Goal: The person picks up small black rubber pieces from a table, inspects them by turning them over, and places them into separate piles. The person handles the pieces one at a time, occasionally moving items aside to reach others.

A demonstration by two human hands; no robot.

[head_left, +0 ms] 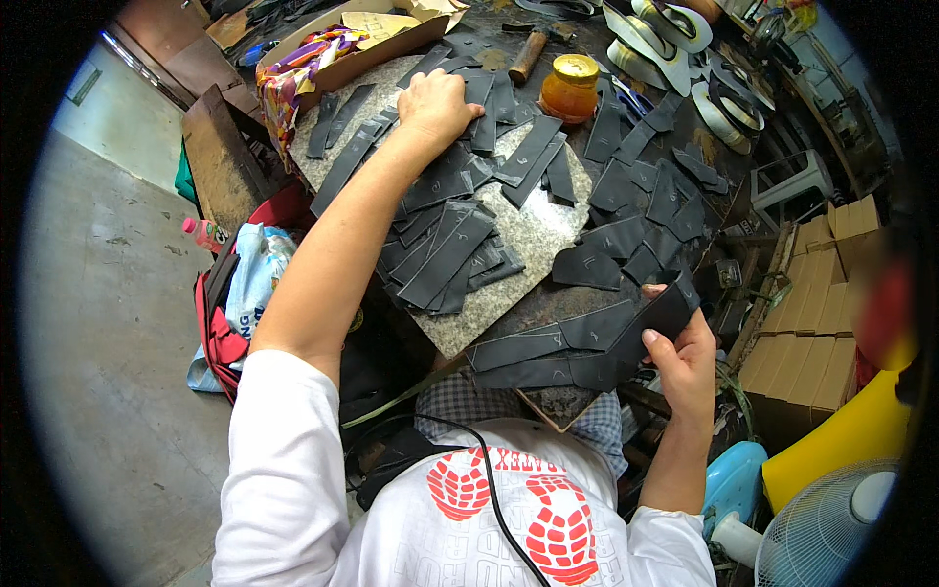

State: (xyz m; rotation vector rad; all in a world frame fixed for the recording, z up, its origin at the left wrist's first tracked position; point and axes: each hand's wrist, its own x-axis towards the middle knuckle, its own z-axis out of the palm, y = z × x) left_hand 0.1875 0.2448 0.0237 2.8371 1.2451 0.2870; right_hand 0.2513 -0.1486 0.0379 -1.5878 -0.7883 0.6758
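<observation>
Right hand [688, 357] pinches a black piece [669, 309] beside the bare-edged slab [452, 331], left hand [437, 103] (grip unclear) among strips [484, 132].

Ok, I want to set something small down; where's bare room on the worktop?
The speckled slab has a bare patch between the strip pile and the black pieces to its right, running to the slab's near edge. It's crowded around the left hand, beside the jar, and left of the right hand.

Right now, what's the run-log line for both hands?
left hand: over black strips on stone slab, grip unclear | right hand: holding black piece | jar: upright, lid on
</observation>
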